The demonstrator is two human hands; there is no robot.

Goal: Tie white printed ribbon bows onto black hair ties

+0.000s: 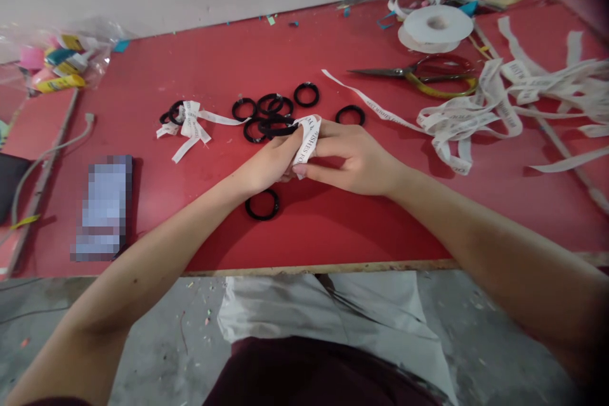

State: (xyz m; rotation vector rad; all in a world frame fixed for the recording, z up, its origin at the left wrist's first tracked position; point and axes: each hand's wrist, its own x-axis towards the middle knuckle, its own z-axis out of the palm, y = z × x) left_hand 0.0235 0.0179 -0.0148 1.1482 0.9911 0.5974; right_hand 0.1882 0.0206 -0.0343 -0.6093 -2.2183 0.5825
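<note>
Above the red table, my left hand (pixel 273 163) is closed on a black hair tie (pixel 278 126). A white printed ribbon (pixel 308 139) loops over the held tie and between my two hands. My right hand (pixel 352 157) pinches this ribbon, with the thumb at its lower end. Several loose hair ties lie close by, among them one tie (pixel 306 95) behind the hands, one (pixel 350 115) beyond the right hand and one (pixel 262 204) nearer the table's edge. To the left rest hair ties with a white ribbon bow (pixel 189 124) on them. The left fingertips are largely hidden.
Scissors (pixel 419 73) lie at the back right, near a white ribbon spool (pixel 435 26). Tangled printed ribbon (pixel 457 115) covers the right side. A phone (pixel 104 206), a pale cable (pixel 52 152) and a bag of colourful items (pixel 59 63) are on the left.
</note>
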